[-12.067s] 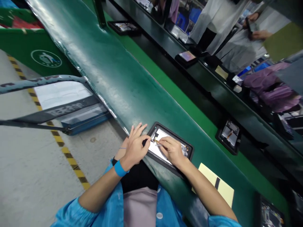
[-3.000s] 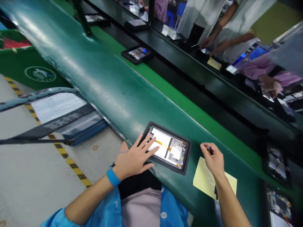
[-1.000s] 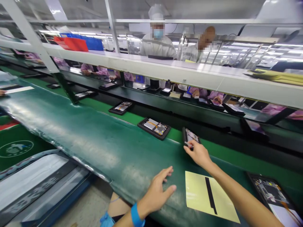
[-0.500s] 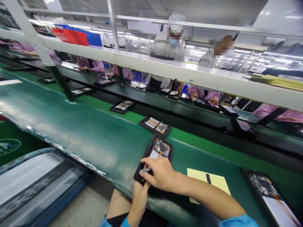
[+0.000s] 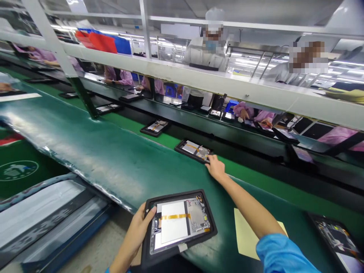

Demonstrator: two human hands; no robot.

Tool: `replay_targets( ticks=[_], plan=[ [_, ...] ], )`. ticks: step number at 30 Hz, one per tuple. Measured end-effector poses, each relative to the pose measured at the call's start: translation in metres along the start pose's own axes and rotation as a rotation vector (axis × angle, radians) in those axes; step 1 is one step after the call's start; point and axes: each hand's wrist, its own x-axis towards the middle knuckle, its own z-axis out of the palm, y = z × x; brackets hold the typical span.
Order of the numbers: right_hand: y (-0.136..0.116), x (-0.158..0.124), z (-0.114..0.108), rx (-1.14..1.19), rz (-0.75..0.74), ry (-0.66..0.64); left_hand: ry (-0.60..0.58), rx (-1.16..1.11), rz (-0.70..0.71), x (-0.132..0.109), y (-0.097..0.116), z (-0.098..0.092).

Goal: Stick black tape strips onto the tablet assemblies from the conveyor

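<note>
My left hand grips the left side of an opened tablet in a black foam frame, its thumb on top. The tablet is tilted toward me at the bench's front edge, showing a white battery, an orange ribbon cable and a circuit board. My right hand reaches out to a second opened tablet in a similar black frame on the green belt. Its fingers are closed on that frame's right end; the fingertips are partly hidden.
A yellow paper sheet lies under my right forearm. Another opened tablet lies at right. Further framed tablets sit along the green belt. A white shelf beam and a post stand beyond; co-workers are across the line.
My right hand has left the near tablet and moved forward to the one on the belt. The near tablet has been turned sideways and brought closer in my left hand.
</note>
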Motion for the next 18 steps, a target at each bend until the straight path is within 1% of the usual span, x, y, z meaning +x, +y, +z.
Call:
replay_targets(
  ticks=[2,3,5,7,11,13,16,18],
  plan=[
    [0.014,0.006,-0.006,-0.012,0.087,0.061,-0.017,0.068,0.056,0.007,0.005,0.002],
    [0.02,0.007,-0.008,-0.009,0.104,0.083,-0.032,0.098,0.088,0.011,0.006,0.004],
    [0.028,0.002,-0.01,0.012,0.083,0.101,-0.071,0.18,0.167,0.02,0.009,0.008],
    [0.031,-0.01,-0.01,0.045,0.038,0.096,-0.11,0.276,0.245,0.031,0.011,0.014],
    [0.027,-0.042,-0.01,0.108,-0.03,0.065,-0.127,0.406,0.337,0.051,0.015,0.028],
    [0.022,-0.059,-0.012,0.136,-0.069,0.04,-0.074,0.503,0.382,0.057,0.016,0.031],
    [0.012,-0.085,-0.016,0.212,-0.187,-0.007,0.004,0.655,0.474,0.054,0.015,0.029],
    [0.002,-0.101,-0.016,0.271,-0.301,-0.048,0.018,0.745,0.523,0.047,0.012,0.026]
  ],
)
